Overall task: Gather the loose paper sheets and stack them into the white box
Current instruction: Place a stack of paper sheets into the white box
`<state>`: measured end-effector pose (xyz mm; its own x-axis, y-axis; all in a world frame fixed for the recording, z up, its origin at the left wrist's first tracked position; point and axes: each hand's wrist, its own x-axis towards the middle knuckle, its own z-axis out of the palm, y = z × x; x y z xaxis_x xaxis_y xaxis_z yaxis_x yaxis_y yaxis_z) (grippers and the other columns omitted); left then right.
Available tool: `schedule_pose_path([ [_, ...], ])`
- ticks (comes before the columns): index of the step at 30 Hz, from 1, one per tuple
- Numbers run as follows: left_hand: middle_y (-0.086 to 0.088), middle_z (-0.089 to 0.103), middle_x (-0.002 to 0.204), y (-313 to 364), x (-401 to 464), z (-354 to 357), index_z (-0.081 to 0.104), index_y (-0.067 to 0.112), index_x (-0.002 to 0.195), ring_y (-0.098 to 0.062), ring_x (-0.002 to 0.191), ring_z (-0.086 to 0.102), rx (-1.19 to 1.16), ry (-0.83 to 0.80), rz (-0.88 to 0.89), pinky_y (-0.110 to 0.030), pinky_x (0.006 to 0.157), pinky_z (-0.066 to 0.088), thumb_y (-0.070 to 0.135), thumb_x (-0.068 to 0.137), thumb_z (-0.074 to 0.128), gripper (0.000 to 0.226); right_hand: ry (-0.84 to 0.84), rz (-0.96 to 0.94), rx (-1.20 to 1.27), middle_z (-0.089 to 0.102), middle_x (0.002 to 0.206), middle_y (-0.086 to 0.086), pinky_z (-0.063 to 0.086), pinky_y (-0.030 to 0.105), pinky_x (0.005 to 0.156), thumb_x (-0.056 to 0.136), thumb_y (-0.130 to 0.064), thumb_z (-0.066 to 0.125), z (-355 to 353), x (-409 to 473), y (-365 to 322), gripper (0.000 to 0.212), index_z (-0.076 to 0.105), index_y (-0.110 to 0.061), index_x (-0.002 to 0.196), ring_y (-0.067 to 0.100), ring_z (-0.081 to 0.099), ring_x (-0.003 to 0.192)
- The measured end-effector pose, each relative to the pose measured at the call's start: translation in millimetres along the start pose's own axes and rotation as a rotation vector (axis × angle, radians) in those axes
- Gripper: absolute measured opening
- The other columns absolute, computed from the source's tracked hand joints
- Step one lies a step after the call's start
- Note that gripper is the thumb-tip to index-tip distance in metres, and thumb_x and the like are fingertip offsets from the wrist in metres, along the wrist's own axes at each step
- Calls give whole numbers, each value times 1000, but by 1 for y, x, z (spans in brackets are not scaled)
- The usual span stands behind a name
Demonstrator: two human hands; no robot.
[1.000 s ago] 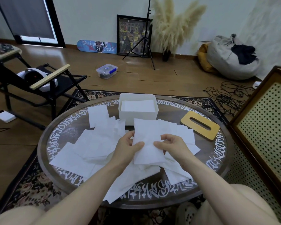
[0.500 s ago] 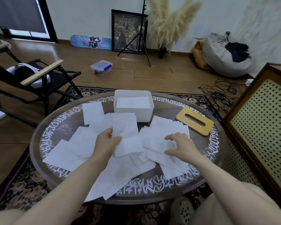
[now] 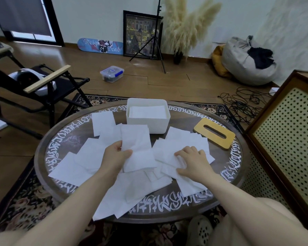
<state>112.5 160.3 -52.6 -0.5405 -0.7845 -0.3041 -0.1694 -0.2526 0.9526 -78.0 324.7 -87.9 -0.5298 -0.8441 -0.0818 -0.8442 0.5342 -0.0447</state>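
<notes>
While working over the round table [image 3: 183,121], keyed everything to the white box [image 3: 148,127], set at the far middle, with a flat stack [image 3: 147,112] already inside.

Left of the box and nearer: loose sheets [image 3: 82,157] fanned out and overlapping, one sheet [image 3: 103,124] just beside the box's left wall. Noted a few hanging past the table's near edge, well short of the box.

Slightly left of the box and nearer: left hand [image 3: 116,157] clamped on a single held sheet [image 3: 139,148], thumb on top, fingers curled under. Lifted off the pile, far edge close to the box's front wall, apparently not touching.

Right of the box and nearer: right hand [image 3: 192,162] with fingers bent, pressed onto the right-side sheets [image 3: 181,139], wrinkling the top one. Could not tell whether pinched or only pushed.

Far right of the box: slotted wooden lid [image 3: 214,134] lying flat, just beside the outermost sheets.

Judged risks, same order:
- Overhanging sheets probably dragged off the near edge if the left pile got raked toward the box.
- Held sheet gripped at one side only, so likely to flop, catch the box's front rim and land folded or skewed on the stack.
- Thin paper under the right fingers likely to crumple, or to come up two or three at once and unaligned.
- Lid possibly nudged away from the box if the right-side sheets got swept sideways.
</notes>
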Motion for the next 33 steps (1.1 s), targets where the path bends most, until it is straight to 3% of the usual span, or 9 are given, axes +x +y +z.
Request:
schedule_pose_path([
  [5, -3, 67, 98, 1, -1, -3, 63, 12, 105, -18, 83, 63, -4, 8, -5, -26, 70, 51, -6, 88, 55, 27, 19, -39, -34, 45, 128, -4, 24, 35, 97, 89, -34, 54, 3, 7, -11, 47, 44, -30, 134, 17, 40, 121],
  [9, -6, 67, 101, 1, -1, -8, 63, 12, 106, -24, 88, 63, -7, 18, -12, -32, 77, 52, -6, 88, 55, 27, 78, -19, -10, 52, 120, -5, 26, 34, 92, 92, -23, 48, 2, 13, -20, 34, 54, -30, 124, 16, 46, 114],
  [17, -3, 67, 96, 2, -1, -14, 63, 13, 104, -21, 85, 64, -17, 23, -4, -29, 74, 52, -7, 88, 54, 27, 150, 101, 103, 69, 102, -7, 30, 32, 83, 97, -28, 47, -4, 22, -22, 23, 69, -25, 101, 16, 59, 98],
  [21, 1, 68, 91, 2, 1, -12, 64, 17, 92, -18, 82, 64, -23, 5, 5, -29, 74, 53, -8, 87, 54, 27, 182, 165, 201, 73, 92, -5, 41, 33, 83, 94, -31, 56, -12, 17, -17, 18, 73, -24, 94, 18, 63, 88],
  [25, 2, 69, 93, 1, 2, -8, 64, 20, 88, -20, 85, 65, -15, -11, 12, -30, 75, 53, -7, 87, 54, 29, 216, 287, 518, 70, 81, -4, 42, 28, 65, 90, -26, 62, -29, 8, -14, 10, 72, -24, 86, 16, 62, 80],
  [29, 2, 68, 94, -2, 4, -2, 64, 19, 93, -21, 89, 64, 2, -13, 4, -30, 76, 52, -6, 87, 54, 27, 239, 336, 1157, 72, 78, 3, 50, 31, 67, 88, -14, 66, -52, -3, -13, 5, 71, -13, 86, 16, 65, 71],
  [31, 4, 66, 93, -3, 3, 3, 62, 17, 97, -20, 89, 62, 19, -15, 9, -27, 72, 51, -5, 88, 53, 26, 219, 334, 1367, 71, 75, 0, 47, 20, 58, 89, -10, 65, -60, -7, -16, 5, 70, -11, 88, 8, 63, 62],
  [33, 3, 65, 94, -6, 1, 8, 61, 16, 99, -20, 88, 61, 45, -10, 11, -25, 68, 50, -5, 89, 52, 25, 190, 317, 1511, 71, 76, 0, 43, 22, 59, 88, -10, 65, -64, -9, -20, 7, 70, -14, 90, 11, 61, 63],
])
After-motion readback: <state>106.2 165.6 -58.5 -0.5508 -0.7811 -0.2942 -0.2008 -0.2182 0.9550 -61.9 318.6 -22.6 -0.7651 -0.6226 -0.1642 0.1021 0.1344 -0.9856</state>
